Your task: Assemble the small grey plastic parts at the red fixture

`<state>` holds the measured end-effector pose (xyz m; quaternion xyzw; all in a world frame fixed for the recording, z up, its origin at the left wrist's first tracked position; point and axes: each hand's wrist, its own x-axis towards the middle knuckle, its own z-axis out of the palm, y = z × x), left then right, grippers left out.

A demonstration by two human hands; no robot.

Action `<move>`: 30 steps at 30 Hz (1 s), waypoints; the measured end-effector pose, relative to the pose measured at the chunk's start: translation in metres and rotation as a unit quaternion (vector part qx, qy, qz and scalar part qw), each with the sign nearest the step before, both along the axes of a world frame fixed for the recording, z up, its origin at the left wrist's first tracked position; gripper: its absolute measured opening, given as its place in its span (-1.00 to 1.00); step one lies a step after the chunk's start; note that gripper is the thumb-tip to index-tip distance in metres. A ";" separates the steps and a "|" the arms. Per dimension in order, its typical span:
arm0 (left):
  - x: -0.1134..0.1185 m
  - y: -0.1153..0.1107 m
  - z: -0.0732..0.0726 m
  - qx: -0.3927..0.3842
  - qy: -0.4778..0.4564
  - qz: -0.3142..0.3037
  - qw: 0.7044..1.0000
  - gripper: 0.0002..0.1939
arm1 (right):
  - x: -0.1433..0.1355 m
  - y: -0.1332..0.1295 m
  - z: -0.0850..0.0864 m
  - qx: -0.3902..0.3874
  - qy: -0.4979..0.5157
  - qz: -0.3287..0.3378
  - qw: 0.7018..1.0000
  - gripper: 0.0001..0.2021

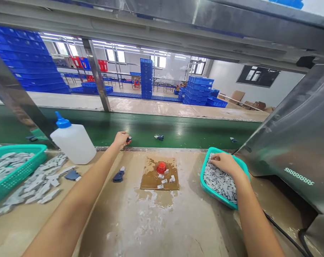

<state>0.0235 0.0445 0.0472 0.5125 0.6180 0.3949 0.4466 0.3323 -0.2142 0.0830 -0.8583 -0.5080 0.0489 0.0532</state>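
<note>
My left hand point(121, 139) reaches to the near edge of the green conveyor belt, its fingers closed on a small dark blue plastic part point(128, 139). My right hand point(226, 164) dips into a teal basket point(206, 180) full of small grey plastic pieces point(220, 182). Its fingers are drawn together at the pile; whatever they pinch is hidden. Between the hands lies a wet brown square pad point(147, 182), with a red cap point(161, 167) and several small pale pieces point(164, 181) on it. A dark blue part with a pale tip point(119, 175) rests beside my left forearm.
The green belt point(188, 134) carries a blue-and-white part point(159, 137) and another part point(233, 140). At left stand a white bottle with blue nozzle point(76, 144) and a teal basket point(25, 171), near loose grey pieces point(41, 185). A metal housing point(292, 132) bounds the right side.
</note>
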 end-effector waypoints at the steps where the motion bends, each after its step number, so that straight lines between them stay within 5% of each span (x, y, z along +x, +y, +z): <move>1: -0.001 0.001 -0.001 0.004 0.013 -0.002 1.000 -0.59 | 0.000 0.000 0.000 -0.001 -0.001 -0.001 1.000 -0.79; 5: -0.007 0.005 0.003 0.031 0.066 -0.040 0.997 -0.49 | 0.001 0.000 -0.002 -0.004 0.001 -0.010 1.000 -0.75; 13: -0.006 0.008 0.020 0.039 0.132 -0.214 0.967 -0.52 | 0.000 0.003 -0.011 -0.015 -0.054 0.016 0.998 -0.65; 20: 0.014 0.008 0.011 0.154 0.253 -0.196 0.935 -0.35 | 0.000 0.004 -0.015 0.003 -0.060 0.016 0.998 -0.71; 25: 0.044 -0.004 -0.001 0.195 0.258 -0.254 0.912 -0.58 | -0.002 0.002 -0.012 0.019 -0.034 0.020 0.999 -0.77; 30: 0.043 -0.014 0.006 0.188 0.247 -0.217 0.926 -0.87 | 0.000 0.000 -0.010 0.027 -0.025 0.027 0.999 -0.78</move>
